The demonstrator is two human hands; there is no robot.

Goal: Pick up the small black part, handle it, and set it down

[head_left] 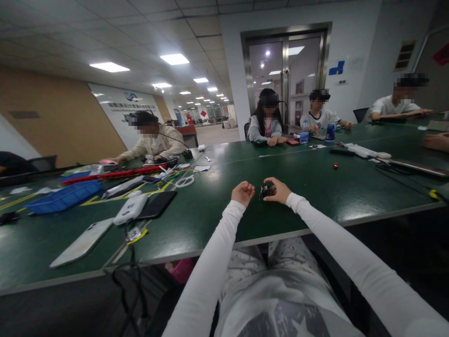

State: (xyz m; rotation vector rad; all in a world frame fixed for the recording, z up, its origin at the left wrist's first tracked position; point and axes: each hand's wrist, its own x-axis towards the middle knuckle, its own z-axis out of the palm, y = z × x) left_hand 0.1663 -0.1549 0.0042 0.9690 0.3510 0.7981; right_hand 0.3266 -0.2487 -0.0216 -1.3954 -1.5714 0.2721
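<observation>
Just above the green table (210, 224), my right hand (279, 191) grips a small black object (264, 191) with metallic-looking parts between thumb and fingers. It is too small to name. To its left, a short gap away, my left hand (242, 193) is closed, its fingers curled in toward the palm. Whatever those fingers may hold is hidden. Both hands are near the table's front edge, with white sleeves down to the wrists.
A white phone (84, 241), a white device (131, 208), a black slab (157, 204) and a blue tray (65, 196) lie to the left. Right of my hands sits a small red object (336, 165). Co-workers sit around the table; bottles (330, 132) stand at the far side.
</observation>
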